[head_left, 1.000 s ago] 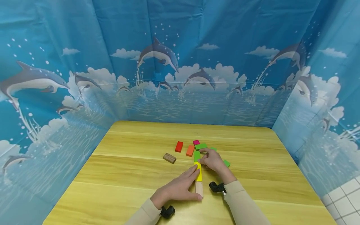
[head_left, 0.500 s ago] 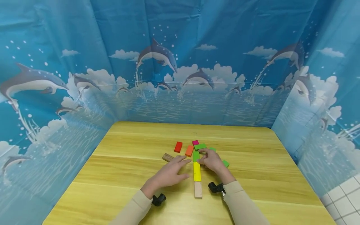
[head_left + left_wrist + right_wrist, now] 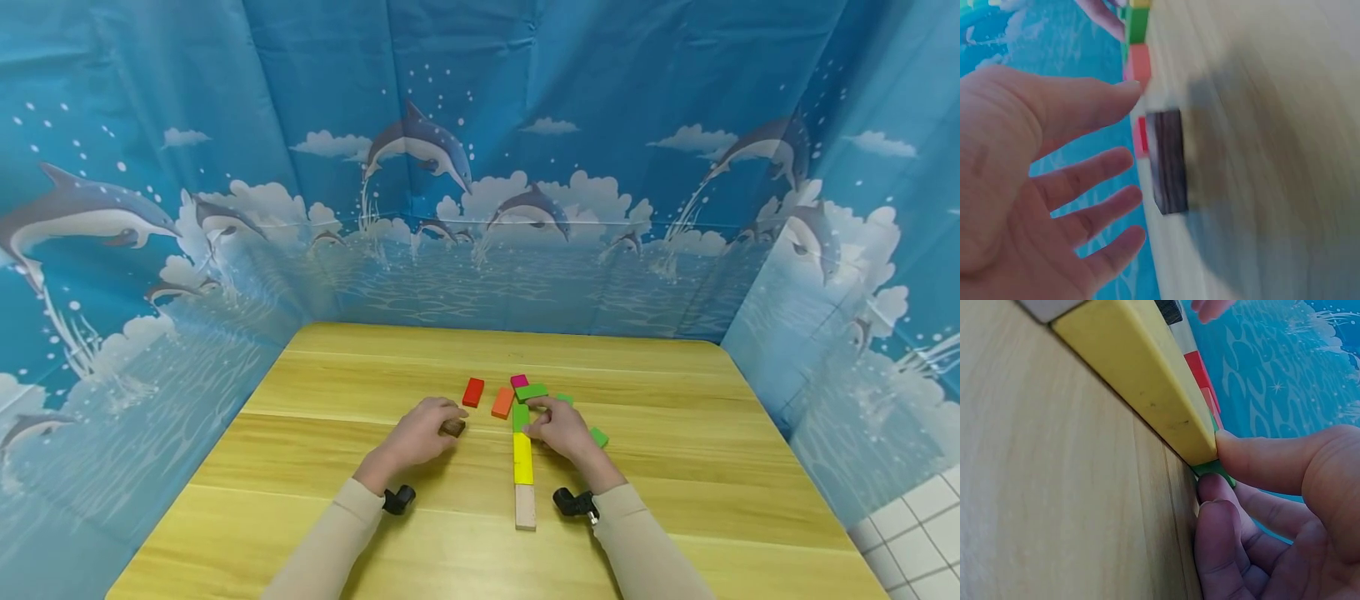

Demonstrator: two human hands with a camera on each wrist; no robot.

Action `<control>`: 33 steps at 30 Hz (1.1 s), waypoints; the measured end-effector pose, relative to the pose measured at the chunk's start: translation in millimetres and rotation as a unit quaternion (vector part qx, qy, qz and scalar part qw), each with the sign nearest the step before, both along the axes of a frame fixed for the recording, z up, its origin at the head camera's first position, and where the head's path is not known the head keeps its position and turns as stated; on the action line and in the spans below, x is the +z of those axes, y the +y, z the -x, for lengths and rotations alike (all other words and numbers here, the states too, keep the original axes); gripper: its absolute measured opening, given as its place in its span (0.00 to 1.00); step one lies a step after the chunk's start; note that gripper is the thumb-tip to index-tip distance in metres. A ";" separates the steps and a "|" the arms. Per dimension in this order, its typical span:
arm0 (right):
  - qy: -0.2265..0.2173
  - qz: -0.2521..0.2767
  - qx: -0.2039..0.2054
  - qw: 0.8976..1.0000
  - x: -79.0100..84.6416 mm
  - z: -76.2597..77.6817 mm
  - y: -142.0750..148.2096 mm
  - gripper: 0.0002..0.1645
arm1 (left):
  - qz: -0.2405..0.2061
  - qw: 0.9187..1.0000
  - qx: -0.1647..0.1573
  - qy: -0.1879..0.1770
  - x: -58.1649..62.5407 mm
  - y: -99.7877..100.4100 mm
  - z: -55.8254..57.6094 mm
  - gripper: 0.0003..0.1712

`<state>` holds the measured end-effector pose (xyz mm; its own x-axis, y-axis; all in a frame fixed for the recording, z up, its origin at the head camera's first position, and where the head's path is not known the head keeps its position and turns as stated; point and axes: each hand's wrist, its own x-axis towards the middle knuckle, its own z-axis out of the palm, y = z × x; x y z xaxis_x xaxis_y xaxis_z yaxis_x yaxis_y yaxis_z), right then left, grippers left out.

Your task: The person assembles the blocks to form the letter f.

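In the head view, my left hand (image 3: 418, 433) is over a dark brown wood-grain block (image 3: 453, 427). The left wrist view shows its thumb and fingers spread beside that block (image 3: 1169, 161), with a gap between. My right hand (image 3: 562, 429) holds a green block (image 3: 521, 417) between thumb and index finger, its other fingers curled near the table. That green block lines up end to end with a yellow block (image 3: 522, 458) and a pale wooden block (image 3: 525, 507). In the right wrist view, the thumb touches where the yellow block (image 3: 1141, 381) meets the green.
Beyond the row lie a red block (image 3: 473, 392), an orange block (image 3: 503, 403), a magenta block (image 3: 519, 381) and another green block (image 3: 532, 392). More green blocks (image 3: 598, 437) sit right of my right hand. A dolphin-print curtain (image 3: 480, 275) hangs behind the wooden table (image 3: 315, 467).
My left hand has lifted off the yellow block and moved left to the brown block, now partly covering it. My right hand has stayed at the green block.
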<state>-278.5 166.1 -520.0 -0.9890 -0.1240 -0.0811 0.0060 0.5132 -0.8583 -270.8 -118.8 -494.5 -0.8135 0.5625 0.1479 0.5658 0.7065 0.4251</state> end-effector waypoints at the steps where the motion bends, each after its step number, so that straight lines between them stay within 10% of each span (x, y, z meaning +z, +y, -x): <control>1: 0.001 -0.001 -0.001 1.000 0.0 0.1 0.2 0.33 | 0.002 1.000 0.001 -0.001 -1.4 -1.9 2.0 0.25; 20: -0.009 -0.002 -0.003 1.000 -0.6 1.9 0.7 0.33 | 0.009 0.999 0.032 -0.005 -16.8 -4.3 20.6 0.18; 33: -0.010 0.004 -0.005 1.000 0.2 0.1 0.3 0.33 | 0.007 1.000 -0.004 0.009 -19.4 16.6 15.9 0.16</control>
